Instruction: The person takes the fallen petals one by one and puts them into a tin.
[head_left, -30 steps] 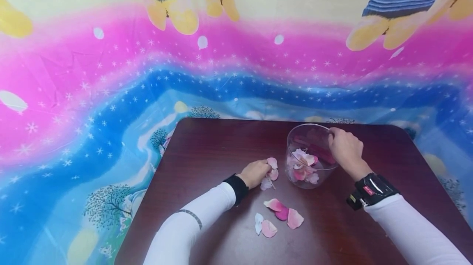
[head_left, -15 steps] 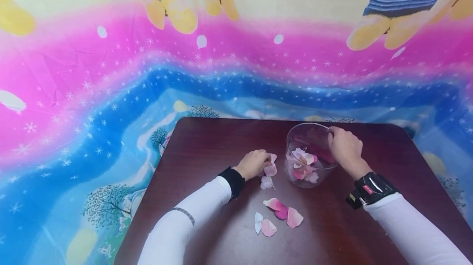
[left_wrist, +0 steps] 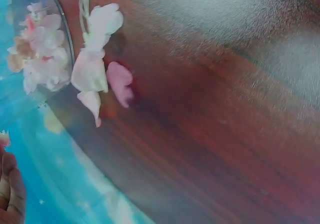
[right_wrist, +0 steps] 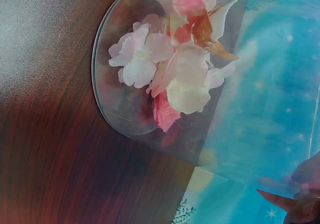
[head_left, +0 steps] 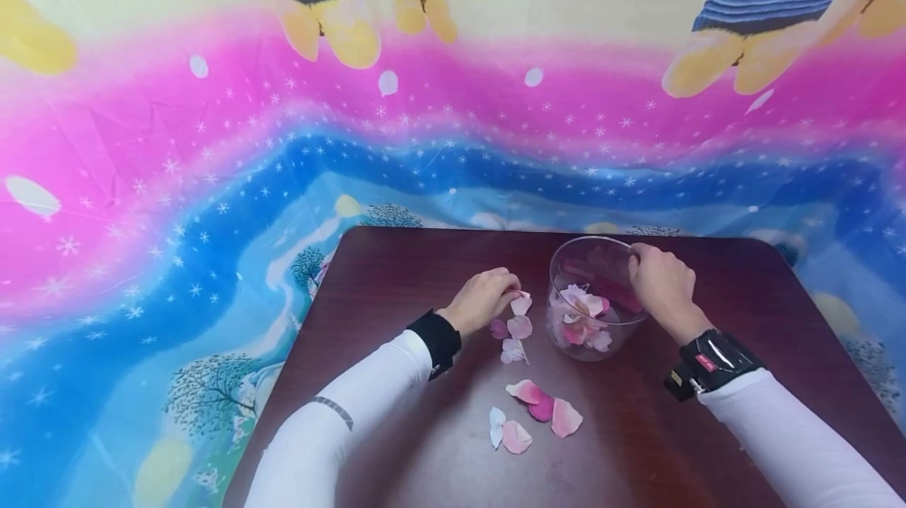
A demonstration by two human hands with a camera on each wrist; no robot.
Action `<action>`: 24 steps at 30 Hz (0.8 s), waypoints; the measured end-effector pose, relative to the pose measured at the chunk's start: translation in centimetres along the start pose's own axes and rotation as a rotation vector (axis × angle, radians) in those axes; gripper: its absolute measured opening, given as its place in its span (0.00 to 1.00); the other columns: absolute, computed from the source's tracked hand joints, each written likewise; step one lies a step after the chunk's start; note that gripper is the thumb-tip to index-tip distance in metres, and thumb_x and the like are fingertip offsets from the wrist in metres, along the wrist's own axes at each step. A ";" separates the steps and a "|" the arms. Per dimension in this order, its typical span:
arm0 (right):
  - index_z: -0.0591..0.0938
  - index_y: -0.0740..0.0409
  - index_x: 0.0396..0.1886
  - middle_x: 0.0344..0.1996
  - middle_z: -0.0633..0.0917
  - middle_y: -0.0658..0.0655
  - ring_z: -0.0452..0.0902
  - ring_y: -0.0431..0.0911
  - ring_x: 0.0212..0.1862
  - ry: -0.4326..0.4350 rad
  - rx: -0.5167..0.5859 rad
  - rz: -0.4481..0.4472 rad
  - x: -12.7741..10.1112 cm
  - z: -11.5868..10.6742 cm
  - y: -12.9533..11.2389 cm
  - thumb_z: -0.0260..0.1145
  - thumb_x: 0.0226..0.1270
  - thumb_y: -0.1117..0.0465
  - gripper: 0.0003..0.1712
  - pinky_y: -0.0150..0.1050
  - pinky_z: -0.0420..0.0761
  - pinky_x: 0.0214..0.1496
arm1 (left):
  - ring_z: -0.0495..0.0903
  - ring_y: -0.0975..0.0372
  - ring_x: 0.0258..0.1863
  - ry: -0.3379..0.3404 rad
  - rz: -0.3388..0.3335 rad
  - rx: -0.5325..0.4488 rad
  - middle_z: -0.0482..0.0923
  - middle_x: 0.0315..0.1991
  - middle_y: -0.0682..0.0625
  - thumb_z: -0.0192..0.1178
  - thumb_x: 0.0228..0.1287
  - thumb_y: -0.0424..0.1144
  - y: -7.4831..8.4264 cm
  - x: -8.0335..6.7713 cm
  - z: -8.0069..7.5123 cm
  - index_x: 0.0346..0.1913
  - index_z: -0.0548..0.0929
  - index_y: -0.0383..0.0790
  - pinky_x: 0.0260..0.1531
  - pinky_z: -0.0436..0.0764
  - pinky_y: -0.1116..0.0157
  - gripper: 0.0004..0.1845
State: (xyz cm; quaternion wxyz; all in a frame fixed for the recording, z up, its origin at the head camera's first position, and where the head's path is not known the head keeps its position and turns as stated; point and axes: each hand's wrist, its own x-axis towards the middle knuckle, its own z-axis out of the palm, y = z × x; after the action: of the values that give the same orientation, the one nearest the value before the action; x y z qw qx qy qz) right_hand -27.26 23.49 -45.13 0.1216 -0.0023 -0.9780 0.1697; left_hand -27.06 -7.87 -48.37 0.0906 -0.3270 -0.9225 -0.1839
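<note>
In the head view my left hand [head_left: 483,302] is low over the table, fingertips at a pale pink petal [head_left: 521,303]. The left wrist view shows the fingers [left_wrist: 16,191] with a small pink edge at their tips, pinching a petal. Just below lie another pink petal [head_left: 520,327], a dark pink petal [head_left: 499,329] and a pale flower [head_left: 513,351]. My right hand [head_left: 661,284] grips the rim of a clear round container [head_left: 598,239], tilted slightly toward me. Inside are several pink and white petals and blossoms [right_wrist: 187,76]. The right thumb and fingers show only partly in the right wrist view.
Nearer the front of the dark wooden table [head_left: 418,256], several loose petals [head_left: 541,406] lie in a small group, with a white petal [head_left: 497,427] beside them. A colourful printed cloth [head_left: 453,123] hangs behind the table.
My left hand has moved up and slightly left, away from the flower, uncovering the dark pink petal. The right hand and container have stayed in place.
</note>
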 end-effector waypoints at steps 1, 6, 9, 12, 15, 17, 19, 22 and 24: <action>0.82 0.60 0.55 0.30 0.86 0.67 0.80 0.61 0.28 -0.002 0.001 0.000 0.0 0.0 0.0 0.53 0.74 0.59 0.18 0.49 0.68 0.19 | 0.83 0.64 0.36 0.004 0.005 -0.001 0.83 0.35 0.54 0.64 0.71 0.41 0.1 0.0 -0.2 0.42 0.87 0.45 0.42 0.83 0.67 0.05; 0.82 0.60 0.55 0.33 0.86 0.68 0.81 0.63 0.30 -0.003 0.001 -0.001 0.0 0.0 0.0 0.53 0.74 0.59 0.18 0.51 0.69 0.20 | 0.82 0.65 0.35 0.021 0.029 0.001 0.82 0.35 0.53 0.64 0.71 0.41 0.4 0.2 -1.5 0.43 0.87 0.44 0.41 0.82 0.69 0.06; 0.82 0.60 0.54 0.35 0.87 0.70 0.81 0.65 0.32 -0.002 0.000 -0.004 0.0 -0.1 0.0 0.53 0.73 0.59 0.18 0.52 0.69 0.20 | 0.80 0.65 0.33 0.040 0.048 0.004 0.81 0.34 0.53 0.64 0.70 0.41 0.8 0.2 -2.3 0.43 0.87 0.44 0.39 0.82 0.69 0.06; 0.82 0.60 0.54 0.35 0.87 0.70 0.82 0.65 0.32 -0.006 0.001 -0.001 0.1 -0.1 0.0 0.53 0.74 0.59 0.18 0.52 0.69 0.20 | 0.79 0.65 0.33 0.069 0.075 -0.016 0.82 0.35 0.53 0.65 0.70 0.40 1.3 0.3 -3.3 0.43 0.87 0.44 0.39 0.81 0.69 0.05; 0.82 0.60 0.54 0.35 0.86 0.70 0.82 0.65 0.32 -0.006 0.001 0.004 0.1 -0.2 0.1 0.53 0.73 0.59 0.18 0.52 0.69 0.20 | 0.79 0.66 0.33 0.104 0.107 -0.051 0.82 0.36 0.53 0.65 0.69 0.40 2.0 0.4 -4.1 0.44 0.87 0.44 0.40 0.81 0.70 0.05; 0.83 0.60 0.54 0.35 0.87 0.70 0.82 0.65 0.32 -0.002 0.001 0.003 0.2 -0.2 0.1 0.53 0.73 0.59 0.18 0.51 0.69 0.20 | 0.79 0.66 0.34 0.126 0.128 -0.074 0.82 0.36 0.53 0.66 0.69 0.39 2.6 0.5 -4.7 0.44 0.87 0.43 0.40 0.81 0.70 0.05; 0.82 0.60 0.54 0.35 0.86 0.70 0.81 0.64 0.31 0.000 0.003 0.001 0.2 -0.2 0.1 0.53 0.73 0.59 0.18 0.51 0.68 0.19 | 0.78 0.66 0.33 0.143 0.142 -0.089 0.82 0.36 0.53 0.66 0.69 0.39 3.2 0.6 -5.2 0.44 0.87 0.43 0.40 0.80 0.70 0.06; 0.83 0.60 0.54 0.33 0.86 0.69 0.81 0.63 0.30 0.001 0.009 0.000 0.1 -0.1 0.1 0.53 0.73 0.60 0.18 0.50 0.68 0.19 | 0.77 0.65 0.33 0.154 0.163 -0.089 0.82 0.36 0.52 0.66 0.69 0.39 4.1 0.9 -5.7 0.44 0.87 0.42 0.39 0.79 0.70 0.06; 0.82 0.61 0.55 0.31 0.86 0.68 0.80 0.61 0.29 -0.003 0.012 0.001 0.0 -0.1 0.1 0.53 0.73 0.59 0.18 0.49 0.68 0.19 | 0.77 0.65 0.33 0.157 0.178 -0.087 0.81 0.36 0.52 0.66 0.69 0.39 4.7 1.0 -5.9 0.44 0.87 0.42 0.39 0.79 0.70 0.06</action>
State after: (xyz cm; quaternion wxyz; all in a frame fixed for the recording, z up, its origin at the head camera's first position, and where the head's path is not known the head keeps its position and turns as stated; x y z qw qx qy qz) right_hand -27.29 23.59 -45.08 0.1201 -0.0018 -0.9771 0.1759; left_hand -24.57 -6.32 -41.33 0.1642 -0.3961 -0.8710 -0.2400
